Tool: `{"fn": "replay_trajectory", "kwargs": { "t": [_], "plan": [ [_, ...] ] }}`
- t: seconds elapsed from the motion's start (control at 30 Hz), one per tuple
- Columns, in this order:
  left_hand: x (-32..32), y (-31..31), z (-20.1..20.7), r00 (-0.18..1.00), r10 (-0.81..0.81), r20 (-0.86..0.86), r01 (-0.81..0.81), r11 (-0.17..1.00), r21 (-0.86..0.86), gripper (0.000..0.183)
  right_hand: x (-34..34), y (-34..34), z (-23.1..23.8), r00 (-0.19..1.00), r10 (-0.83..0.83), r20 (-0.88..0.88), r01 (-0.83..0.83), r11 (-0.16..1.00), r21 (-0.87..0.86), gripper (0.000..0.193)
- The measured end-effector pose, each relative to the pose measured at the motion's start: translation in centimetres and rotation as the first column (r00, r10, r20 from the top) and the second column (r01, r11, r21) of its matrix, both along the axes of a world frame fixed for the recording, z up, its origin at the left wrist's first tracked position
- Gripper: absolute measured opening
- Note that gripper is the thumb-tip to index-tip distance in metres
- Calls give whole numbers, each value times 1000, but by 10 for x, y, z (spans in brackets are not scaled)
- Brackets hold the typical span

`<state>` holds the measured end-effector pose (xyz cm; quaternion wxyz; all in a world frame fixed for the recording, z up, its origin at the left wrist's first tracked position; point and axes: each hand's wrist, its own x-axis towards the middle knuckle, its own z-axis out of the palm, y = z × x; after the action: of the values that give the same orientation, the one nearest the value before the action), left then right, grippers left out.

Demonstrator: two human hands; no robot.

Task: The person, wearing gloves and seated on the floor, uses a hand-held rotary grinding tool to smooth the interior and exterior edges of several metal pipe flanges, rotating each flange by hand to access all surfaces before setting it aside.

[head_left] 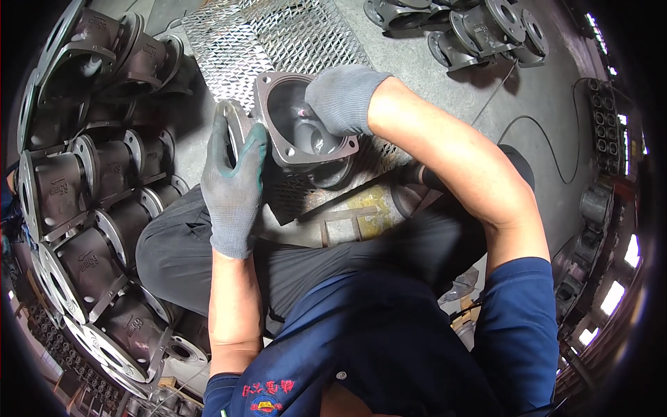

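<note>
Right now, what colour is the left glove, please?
The left glove is grey with green on the thumb, best seen in the head view.

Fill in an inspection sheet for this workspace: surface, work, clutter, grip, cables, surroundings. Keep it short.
Surface: metal mesh lying on a grey floor.
Work: one dark flanged metal body, its wide opening showing; whether it rests on the mesh is unclear.
Clutter: stacked castings at left; more loose castings at upper right.
Grip: gloved left hand holds the body's left side; gloved right hand is at the opening, fingers partly hidden.
Cables: one thin dark cable curving across the floor at right.
Surroundings: bright openings along the right edge.
</note>
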<state>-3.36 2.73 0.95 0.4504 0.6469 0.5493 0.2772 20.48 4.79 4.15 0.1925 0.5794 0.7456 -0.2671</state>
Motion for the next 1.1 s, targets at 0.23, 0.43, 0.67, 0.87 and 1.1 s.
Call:
{"fn": "replay_trajectory", "kwargs": {
  "t": [0.23, 0.43, 0.67, 0.87, 1.1],
  "plan": [
    [-2, -1, -2, 999, 15, 46, -15, 1000, -5, 75, -7, 0, -4, 1000, -14, 16, 13, 1000, 28, 24],
    [-20, 5, -15, 999, -36, 14, 35, 997, 72, 72, 13, -10, -6, 985, -110, -137, 121, 990, 76, 28],
    [-59, 28, -36, 977, 90, 196, -65, 989, -133, 53, 52, -62, 3, 732, -264, -628, 505, 829, 240, 35],
    [-84, 21, -61, 826, 425, 370, -244, 862, -445, 44, 61, -63, -13, 695, -353, -626, 548, 824, 144, 37],
    [-88, 14, -67, 804, 430, 411, -277, 882, -382, 46, 50, -45, -20, 695, -359, -624, 529, 842, 105, 36]
  ]
}}
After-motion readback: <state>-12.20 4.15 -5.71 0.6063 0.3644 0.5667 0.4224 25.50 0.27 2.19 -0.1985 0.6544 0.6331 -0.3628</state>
